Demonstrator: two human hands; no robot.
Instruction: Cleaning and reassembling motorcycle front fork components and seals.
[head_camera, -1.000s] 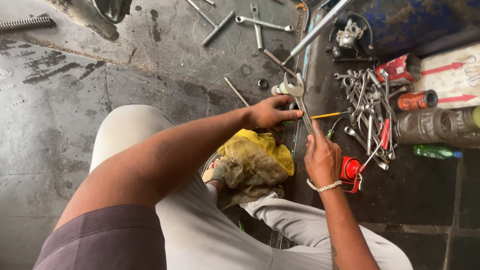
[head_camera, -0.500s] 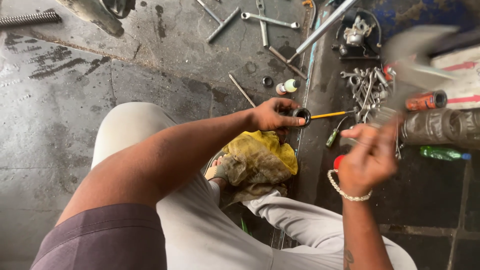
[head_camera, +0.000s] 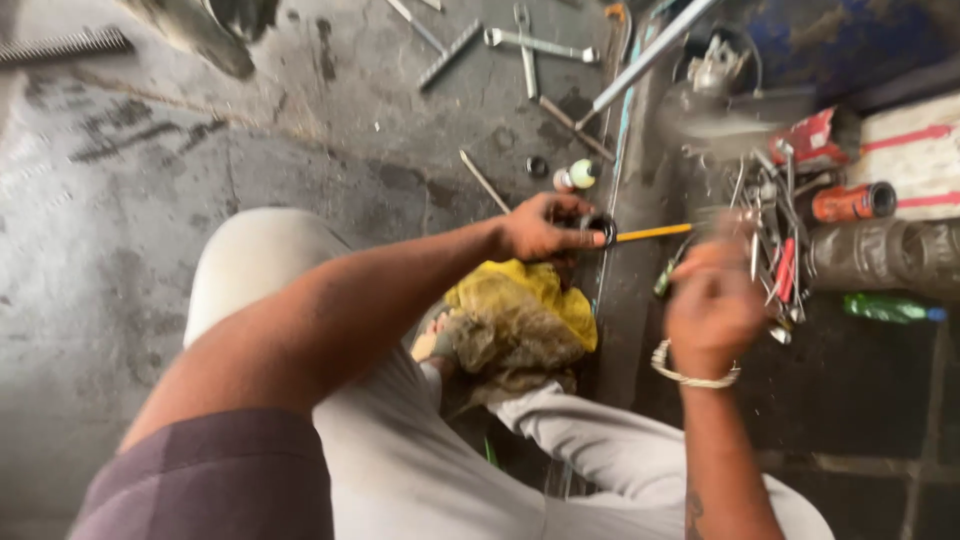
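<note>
Left hand (head_camera: 540, 228) pinched on dark metal ring (head_camera: 600, 228); blurred right hand (head_camera: 712, 300), grip unclear, by yellow-handled screwdriver (head_camera: 650, 233)

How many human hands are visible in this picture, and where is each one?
2. The left hand grips a small dark metal ring beside a yellow-handled tool, above a crumpled yellow cloth. The right hand, blurred and wearing a bracelet, is raised near a pile of metal tools. None seem hidden.

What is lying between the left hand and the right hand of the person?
In the head view, a thin yellow tool spans the stretch from the left hand, which pinches a dark ring, toward the blurred right hand.
</note>
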